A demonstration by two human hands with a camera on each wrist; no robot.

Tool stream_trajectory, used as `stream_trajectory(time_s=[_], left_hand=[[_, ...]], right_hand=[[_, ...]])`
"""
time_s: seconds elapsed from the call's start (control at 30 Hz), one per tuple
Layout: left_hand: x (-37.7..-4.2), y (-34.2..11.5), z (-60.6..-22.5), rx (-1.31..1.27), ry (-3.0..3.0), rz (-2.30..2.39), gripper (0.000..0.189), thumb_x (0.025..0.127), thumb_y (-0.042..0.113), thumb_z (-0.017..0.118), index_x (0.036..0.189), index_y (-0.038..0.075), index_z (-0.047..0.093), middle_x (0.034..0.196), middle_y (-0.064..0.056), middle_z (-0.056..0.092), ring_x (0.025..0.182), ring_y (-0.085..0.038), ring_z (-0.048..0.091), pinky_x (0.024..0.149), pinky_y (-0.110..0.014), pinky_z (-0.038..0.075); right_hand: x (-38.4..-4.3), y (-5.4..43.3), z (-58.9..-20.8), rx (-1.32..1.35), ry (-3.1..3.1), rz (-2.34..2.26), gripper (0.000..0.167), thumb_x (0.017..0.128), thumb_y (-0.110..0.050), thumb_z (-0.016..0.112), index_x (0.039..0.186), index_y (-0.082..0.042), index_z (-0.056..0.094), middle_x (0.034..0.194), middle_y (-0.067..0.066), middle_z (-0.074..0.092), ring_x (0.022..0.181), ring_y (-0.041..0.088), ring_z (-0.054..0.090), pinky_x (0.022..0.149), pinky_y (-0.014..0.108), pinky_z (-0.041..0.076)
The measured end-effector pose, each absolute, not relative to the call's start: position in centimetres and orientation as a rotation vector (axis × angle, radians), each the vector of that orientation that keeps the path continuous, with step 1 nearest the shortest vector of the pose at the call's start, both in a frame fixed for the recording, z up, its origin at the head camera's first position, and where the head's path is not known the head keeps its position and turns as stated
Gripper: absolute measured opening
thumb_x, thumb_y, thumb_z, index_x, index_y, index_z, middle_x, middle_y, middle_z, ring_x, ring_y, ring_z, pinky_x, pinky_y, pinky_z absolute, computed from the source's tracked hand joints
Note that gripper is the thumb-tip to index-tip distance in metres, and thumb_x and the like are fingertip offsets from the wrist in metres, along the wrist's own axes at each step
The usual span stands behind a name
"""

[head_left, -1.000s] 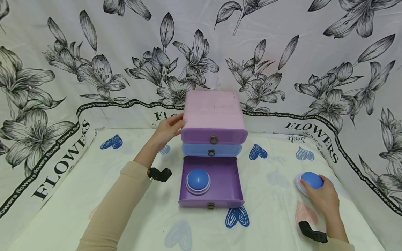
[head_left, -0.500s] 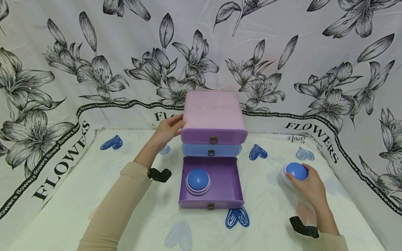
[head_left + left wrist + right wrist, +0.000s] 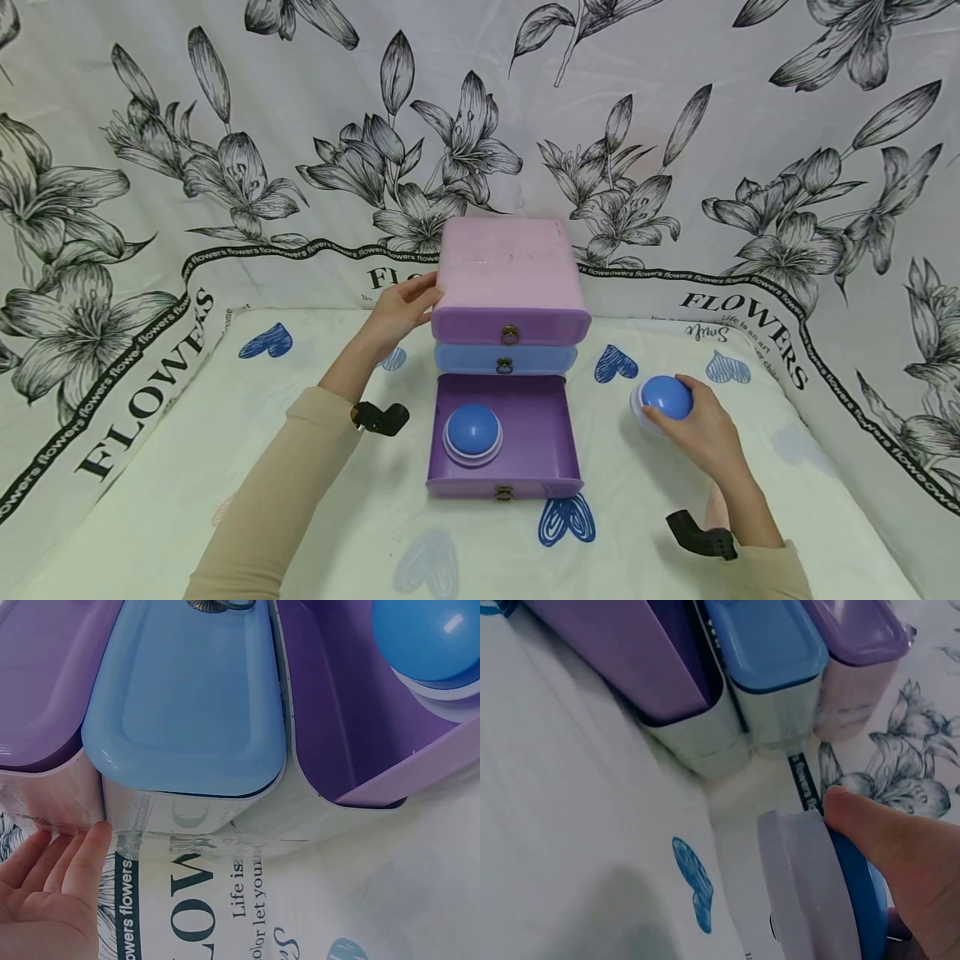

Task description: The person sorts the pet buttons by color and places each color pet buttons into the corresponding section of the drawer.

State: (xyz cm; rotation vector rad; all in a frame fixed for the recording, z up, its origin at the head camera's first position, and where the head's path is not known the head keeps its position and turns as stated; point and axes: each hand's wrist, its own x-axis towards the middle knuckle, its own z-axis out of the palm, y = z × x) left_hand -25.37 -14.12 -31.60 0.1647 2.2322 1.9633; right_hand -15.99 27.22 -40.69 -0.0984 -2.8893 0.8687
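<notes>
A small three-tier drawer chest (image 3: 510,262) with a pink top stands in the middle of the head view. Its purple bottom drawer (image 3: 538,421) is pulled out, while the blue middle drawer (image 3: 472,358) and the purple top drawer (image 3: 468,325) are closed. One round blue-domed piece on a white base (image 3: 472,430) sits in the drawer's left half. My left hand (image 3: 399,314) touches the chest's upper left side with fingers extended. Right of the chest, my right hand (image 3: 705,433) grips a matching blue-domed piece (image 3: 666,398); its pale base (image 3: 806,889) faces left in the right wrist view.
A white cloth with printed hearts (image 3: 617,363) covers the surface. Behind the chest hangs a floral curtain (image 3: 480,50) whose lower border reads "FLOWERS". Black straps with small cameras (image 3: 382,418) sit on both wrists.
My right hand has carried the blue-domed piece leftward and slightly farther away, toward the chest. The left hand, the chest and the piece in the drawer stay in place.
</notes>
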Motion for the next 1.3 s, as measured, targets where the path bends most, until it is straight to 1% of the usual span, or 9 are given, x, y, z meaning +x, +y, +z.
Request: stream_trajectory(time_s=[0.17,0.57,0.9,1.3], left_hand=[[-25.3,-14.1,-31.6,0.158,2.235,1.956,0.053,0.095,0.025,0.052,0.143,0.011,0.035,0.143,-0.008,0.039,0.127,-0.022,0.044,0.099,-0.031,0.045],[-25.3,-14.0,-31.5,0.150,2.242,1.960,0.053,0.095,0.025,0.052,0.143,0.011,0.035,0.143,-0.009,0.039,0.126,-0.022,0.044,0.100,-0.032,0.045],[-25.4,-14.0,-31.5,0.155,2.244,1.958,0.054,0.095,0.026,0.053,0.143,0.011,0.034,0.143,-0.010,0.039,0.126,-0.022,0.044,0.099,-0.033,0.045],[-25.4,-14.0,-31.6,0.164,2.241,1.957,0.053,0.095,0.025,0.052,0.143,0.011,0.035,0.142,-0.010,0.040,0.126,-0.022,0.044,0.099,-0.032,0.045]], right_hand=[[-16.2,25.6,-40.4,-0.026,-2.891,0.869,0.090,0.079,-0.053,0.065,0.137,0.006,0.030,0.132,0.031,0.040,0.114,0.049,0.044,0.089,0.065,0.041],[-16.8,21.3,-40.0,0.194,-2.888,0.850,0.082,0.078,-0.045,0.070,0.136,0.001,0.035,0.129,0.027,0.045,0.109,0.045,0.052,0.083,0.059,0.049],[-17.0,18.0,-39.6,0.357,-2.897,0.877,0.079,0.075,-0.040,0.074,0.134,-0.001,0.038,0.125,0.021,0.050,0.105,0.037,0.057,0.079,0.050,0.054],[-17.4,15.3,-39.9,0.548,-2.954,0.884,0.081,0.072,-0.040,0.077,0.133,-0.004,0.038,0.126,0.013,0.050,0.103,0.029,0.058,0.082,0.045,0.054]])
